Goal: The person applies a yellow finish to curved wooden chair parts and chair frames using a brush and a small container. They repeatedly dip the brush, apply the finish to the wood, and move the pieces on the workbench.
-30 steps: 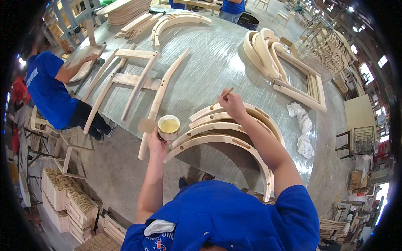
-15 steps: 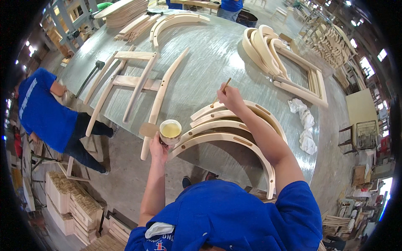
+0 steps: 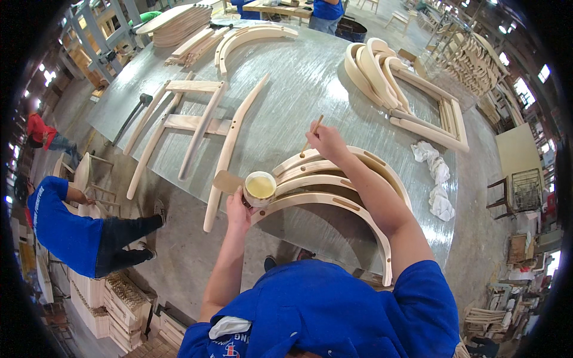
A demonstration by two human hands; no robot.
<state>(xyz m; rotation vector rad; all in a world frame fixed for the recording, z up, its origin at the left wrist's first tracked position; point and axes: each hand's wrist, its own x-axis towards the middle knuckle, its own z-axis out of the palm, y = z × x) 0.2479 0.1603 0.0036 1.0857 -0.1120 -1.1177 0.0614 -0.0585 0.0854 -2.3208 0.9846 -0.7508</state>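
Cup (image 3: pixel 260 188) of yellowish glue gripped by left hand (image 3: pixel 238 209); right hand (image 3: pixel 325 140) pinches thin stick (image 3: pixel 311 133).

Pretty big workshop, grey concrete floor (image 3: pixel 179 250) all round a large grey surface (image 3: pixel 298 89). Bright windows (image 3: pixel 543 73) high on the far right, more light glaring in on the far left. Stacks of wooden chair frames (image 3: pixel 477 59) far right, a small dark chair (image 3: pixel 513 191) on the right, and crates of wood pieces (image 3: pixel 113 298) near left.
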